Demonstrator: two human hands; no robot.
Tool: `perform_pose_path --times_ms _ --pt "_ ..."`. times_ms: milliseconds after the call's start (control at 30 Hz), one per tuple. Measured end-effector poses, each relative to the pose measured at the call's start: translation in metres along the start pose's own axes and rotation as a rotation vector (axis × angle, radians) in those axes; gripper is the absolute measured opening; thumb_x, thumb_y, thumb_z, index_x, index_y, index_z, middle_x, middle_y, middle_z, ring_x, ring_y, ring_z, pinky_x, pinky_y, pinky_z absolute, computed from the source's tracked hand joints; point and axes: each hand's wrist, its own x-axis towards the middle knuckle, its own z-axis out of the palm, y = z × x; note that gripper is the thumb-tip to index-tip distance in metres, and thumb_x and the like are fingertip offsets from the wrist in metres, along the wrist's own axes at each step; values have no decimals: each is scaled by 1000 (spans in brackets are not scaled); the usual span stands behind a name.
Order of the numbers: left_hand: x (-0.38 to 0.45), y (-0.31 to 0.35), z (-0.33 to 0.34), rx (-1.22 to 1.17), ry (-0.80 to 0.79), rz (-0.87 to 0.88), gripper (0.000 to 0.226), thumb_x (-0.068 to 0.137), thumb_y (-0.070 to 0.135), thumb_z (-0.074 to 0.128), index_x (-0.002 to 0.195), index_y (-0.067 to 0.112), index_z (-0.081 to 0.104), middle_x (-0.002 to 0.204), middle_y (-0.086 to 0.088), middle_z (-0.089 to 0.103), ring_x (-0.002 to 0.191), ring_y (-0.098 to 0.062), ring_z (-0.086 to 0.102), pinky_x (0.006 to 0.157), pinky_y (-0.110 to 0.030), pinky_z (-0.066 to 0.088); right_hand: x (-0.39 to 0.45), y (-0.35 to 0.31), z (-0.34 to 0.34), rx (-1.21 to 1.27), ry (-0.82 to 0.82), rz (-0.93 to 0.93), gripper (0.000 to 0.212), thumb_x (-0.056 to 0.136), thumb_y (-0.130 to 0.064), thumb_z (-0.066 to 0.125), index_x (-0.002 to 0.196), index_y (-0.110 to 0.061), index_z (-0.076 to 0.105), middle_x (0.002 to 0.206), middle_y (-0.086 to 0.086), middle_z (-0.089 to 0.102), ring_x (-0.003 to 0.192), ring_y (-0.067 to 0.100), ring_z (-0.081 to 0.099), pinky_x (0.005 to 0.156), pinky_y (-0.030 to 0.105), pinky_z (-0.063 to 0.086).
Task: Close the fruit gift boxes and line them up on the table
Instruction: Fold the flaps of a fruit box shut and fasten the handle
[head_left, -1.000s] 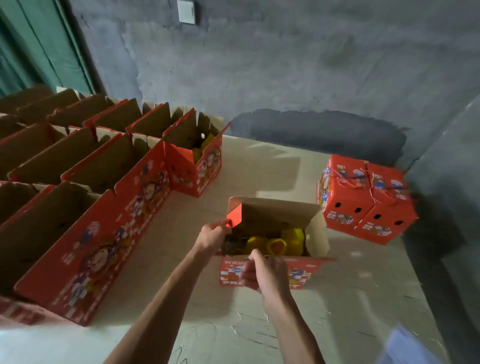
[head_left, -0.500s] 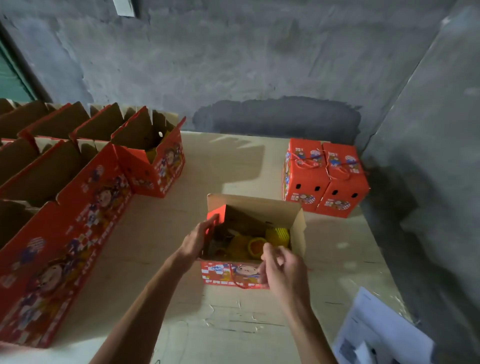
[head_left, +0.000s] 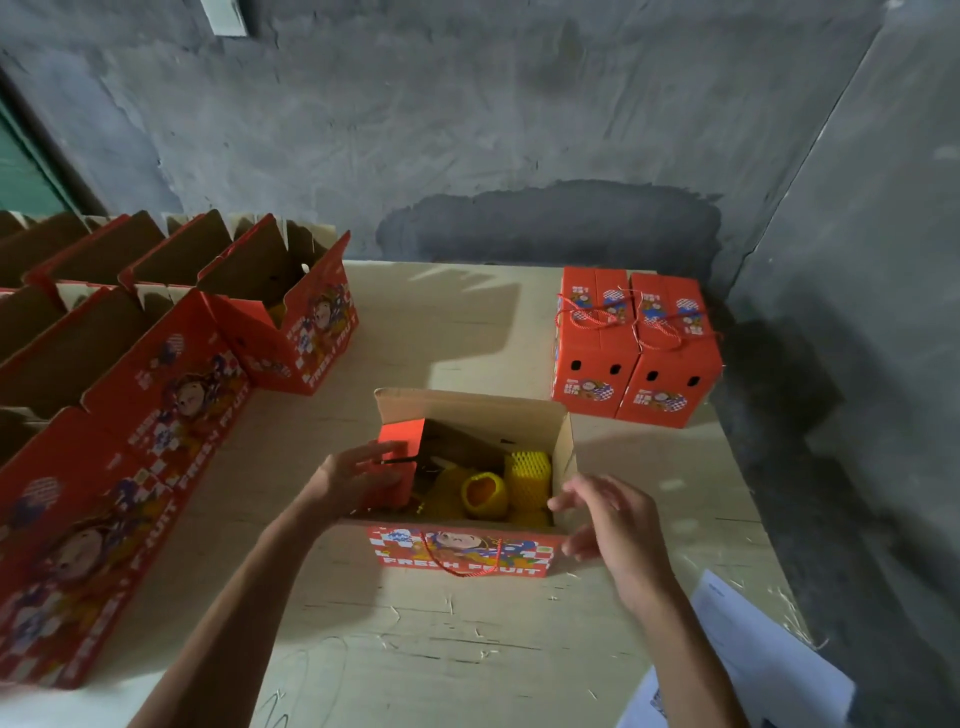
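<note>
- Directly in front of me on the pale scratched wooden table stands the open red cardboard fruit gift box, printed "FRESH FRUIT" on its near face; every place below is told from this box.
- My left hand is at the box's left end, fingers laid against the small red end flap. The flap leans inward over the opening, so I judge I am folding it down first so that the long flaps can shut over it.
- My right hand hovers at the box's right near corner, fingers spread wide and holding nothing, apparently set to take the right end flap, which stands upright.
- Inside the box I count about three yellow foam-net fruit sleeves; one shows an orange fruit in its mouth. More may be hidden under the left flap.
- From the box's near face hangs one red cord handle, slack, since the top is not yet shut.
- Beyond the box to the right, two closed red gift boxes stand touching side by side, cords tied on top: the start of the line, I judge.
- Left of the box, unclosed red gift boxes stand in rows, flaps up; I can make out at least six, with more cut off at the edge.
- Near the box's right, toward me, lie white paper sheets.
</note>
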Motion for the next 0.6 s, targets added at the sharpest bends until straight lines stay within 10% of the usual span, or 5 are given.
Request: perform_pose_path --times_ms 100,200,367,600 --pt "2 3 -1 115 16 23 39 77 18 88 110 35 77 126 -2 71 103 -19 71 83 -34 62 20 14 -16 5 161 -95 21 102 -28 63 82 -25 71 75 5 72 43 18 58 40 25 44" --pt "2 7 4 320 35 202 27 73 38 81 91 58 76 98 24 73 90 0 69 77 -16 56 47 28 -16 -108 144 -111 11 104 -27 58 111 -24 66 89 3 71 57 15 66 49 26 53" --pt "10 8 0 810 133 343 56 83 63 56 102 16 81 101 -8 60 99 -25 54 82 -41 50 66 50 4 -336 59 -163 39 102 -35 59 137 -20 57 111 3 70 97 18 69 75 34 62" --pt "19 17 4 831 41 372 60 84 64 44 109 13 64 106 -5 66 97 -27 61 80 -39 52 72 59 11 -394 126 -285 49 88 -50 68 120 -13 61 103 4 69 88 18 69 60 21 55"
